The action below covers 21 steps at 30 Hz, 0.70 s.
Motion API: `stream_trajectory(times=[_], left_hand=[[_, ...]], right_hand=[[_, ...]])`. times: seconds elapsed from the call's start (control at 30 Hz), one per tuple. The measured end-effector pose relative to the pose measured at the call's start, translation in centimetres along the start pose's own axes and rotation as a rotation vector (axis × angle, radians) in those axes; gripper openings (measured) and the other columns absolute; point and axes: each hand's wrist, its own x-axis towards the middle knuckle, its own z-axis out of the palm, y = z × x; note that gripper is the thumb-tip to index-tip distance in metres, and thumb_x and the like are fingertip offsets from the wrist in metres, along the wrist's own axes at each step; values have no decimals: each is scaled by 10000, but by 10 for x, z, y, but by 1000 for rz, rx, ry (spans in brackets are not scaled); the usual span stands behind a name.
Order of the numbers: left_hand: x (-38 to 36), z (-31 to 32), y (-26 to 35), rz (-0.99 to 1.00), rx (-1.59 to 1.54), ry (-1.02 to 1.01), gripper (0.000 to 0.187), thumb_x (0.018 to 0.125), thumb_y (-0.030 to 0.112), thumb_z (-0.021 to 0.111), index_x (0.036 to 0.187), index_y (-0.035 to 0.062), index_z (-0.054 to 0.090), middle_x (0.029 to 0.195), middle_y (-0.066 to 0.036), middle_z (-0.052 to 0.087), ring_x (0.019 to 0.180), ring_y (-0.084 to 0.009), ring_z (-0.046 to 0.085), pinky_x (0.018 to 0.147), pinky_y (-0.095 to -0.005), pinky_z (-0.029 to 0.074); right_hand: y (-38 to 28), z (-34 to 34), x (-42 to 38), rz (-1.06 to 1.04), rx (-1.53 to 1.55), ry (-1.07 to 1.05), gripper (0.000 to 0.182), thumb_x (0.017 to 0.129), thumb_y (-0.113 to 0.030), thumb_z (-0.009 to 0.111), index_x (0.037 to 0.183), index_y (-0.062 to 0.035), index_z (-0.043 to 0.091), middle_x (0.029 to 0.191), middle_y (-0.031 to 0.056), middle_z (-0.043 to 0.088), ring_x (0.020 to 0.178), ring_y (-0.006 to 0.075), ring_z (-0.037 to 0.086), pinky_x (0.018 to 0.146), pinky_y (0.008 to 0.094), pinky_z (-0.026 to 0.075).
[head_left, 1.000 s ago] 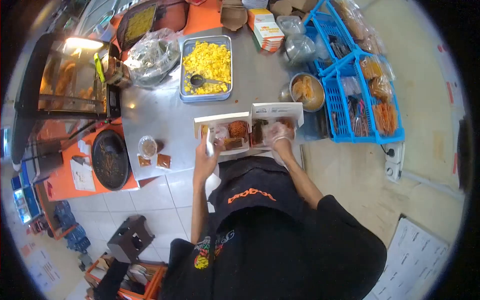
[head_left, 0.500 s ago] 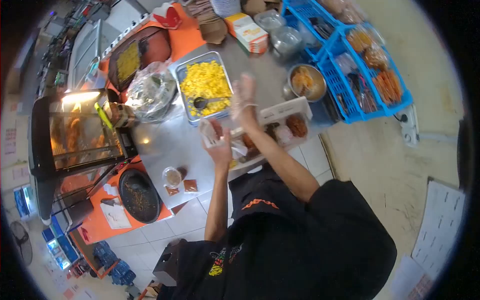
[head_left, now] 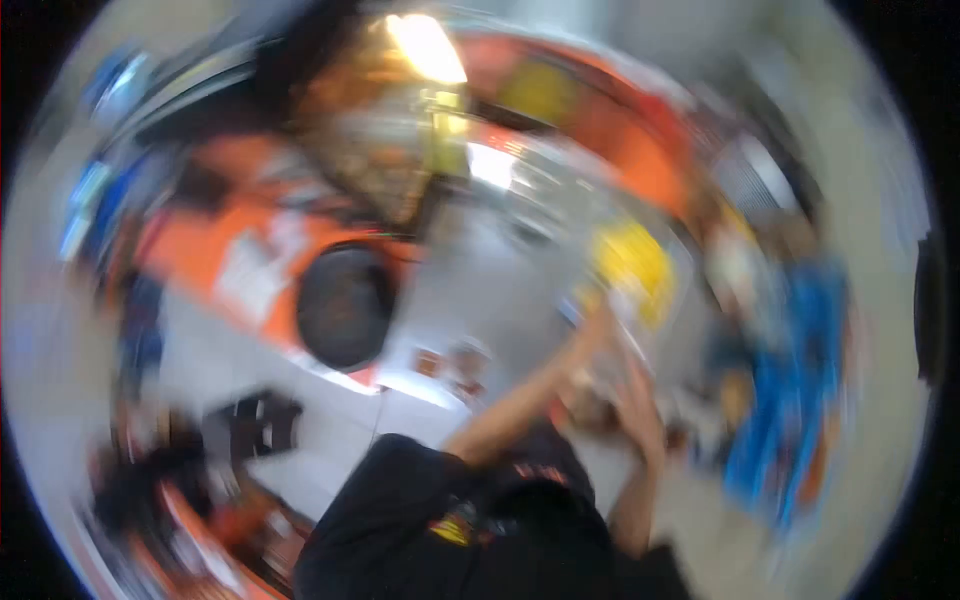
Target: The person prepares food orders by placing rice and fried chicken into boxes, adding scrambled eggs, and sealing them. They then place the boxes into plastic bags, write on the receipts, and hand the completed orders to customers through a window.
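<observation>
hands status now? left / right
Left hand: too blurred, cannot tell.
Right hand: too blurred, cannot tell.

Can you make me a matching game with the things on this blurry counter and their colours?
Things:
1. round pan
2. tray of food
3. baskets
4. lamp

Colours:
A. blue
B. glowing bright
C. black
D. yellow

Pairs: 1-C, 2-D, 3-A, 4-B.

The picture is very smeared. The left hand reaches toward the yellow tray and the right hand is raised beside it; what they hold is too blurred to tell.
</observation>
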Motion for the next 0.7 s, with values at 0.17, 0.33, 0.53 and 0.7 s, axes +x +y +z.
stream_trajectory(times=[0.17, 0.33, 0.53, 0.7], left_hand=[[12, -28, 15, 10, -111, 104, 744, 655, 221, 762, 1349, 111, 518, 1185, -189, 599, 1128, -377, 557, 926, -462, 451], [-39, -28, 27, 106, -161, 328, 765, 545, 192, 802, 1259, 73, 555, 1071, -193, 624, 1038, -366, 597, 871, -442, 478], [-159, -39, -34, -16, 37, 187, 801, 572, 168, 766, 1311, 33, 488, 1190, -210, 546, 1127, -400, 528, 982, -444, 429], [-209, 40, -149, -66, 190, 201, 658, 729, 248, 706, 1311, 19, 502, 1181, -252, 564, 1091, -401, 546, 959, -445, 431]], right_hand=[[51, -38, 78, -474, 130, 418, 319, 915, -76, 566, 1211, 40, 546, 1127, 191, 642, 1047, 249, 629, 905, 378, 521], [2, -17, 108, -537, 37, 267, 302, 923, -105, 560, 1192, 32, 561, 1098, 190, 647, 1019, 244, 632, 879, 376, 525], [42, -61, 112, -599, 69, 200, 288, 933, -139, 553, 1170, 22, 579, 1064, 188, 653, 986, 237, 636, 848, 373, 530], [176, -139, 64, -480, 38, 285, 282, 942, -168, 546, 1152, 14, 593, 1035, 187, 658, 958, 232, 639, 821, 371, 534]])
